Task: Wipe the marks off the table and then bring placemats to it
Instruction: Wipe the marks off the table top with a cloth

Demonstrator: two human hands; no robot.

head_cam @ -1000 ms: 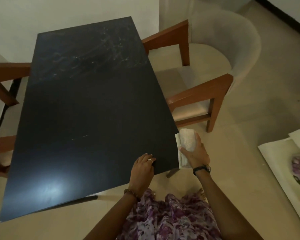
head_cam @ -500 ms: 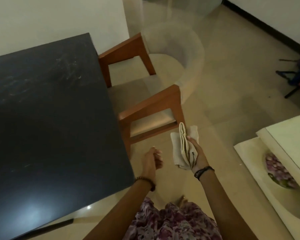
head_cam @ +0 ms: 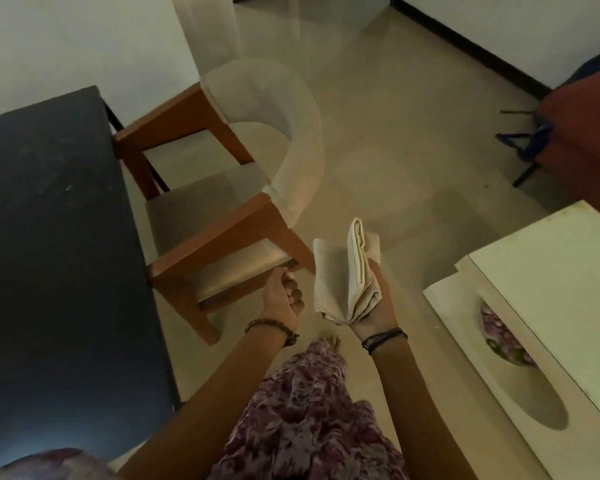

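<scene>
Between the hands, centre frame: cloth point(head_cam: 347, 275), cream, folded, standing up from the right hand point(head_cam: 374, 306). Right palm faces up, fingers point(head_cam: 378, 271) wrapped round the cloth's right side, holding it; one loose flap spreads to the left, the folded edge points up and away. Dark bands on the right wrist. Cloth is off the counter point(head_cam: 56, 237), in the air over the floor point(head_cam: 395, 140), near the chair's front leg.

Left hand point(head_cam: 283, 297) just left of the cloth, not touching it, fingers curled in loosely, holding nothing. Beaded bracelet on that wrist. Hand sits just below the chair's near wooden rail; contact with it cannot be told.

Counter is black, at the left edge of the frame, well apart from the cloth. Faint pale smudges show on its far part.

Chair point(head_cam: 229, 188) stands beside the counter's right edge: brown wood frame, beige seat, curved pale back.

Floral purple garment point(head_cam: 305, 417) at bottom centre, a bare foot peeking out under it on the floor.

Right side: pale low furniture point(head_cam: 548, 278) with an oval recess, something purple inside it. Top right: red seat point(head_cam: 589, 133) with blue strap and dark metal legs. Floor is glossy beige tile, dark skirting along the far wall.
</scene>
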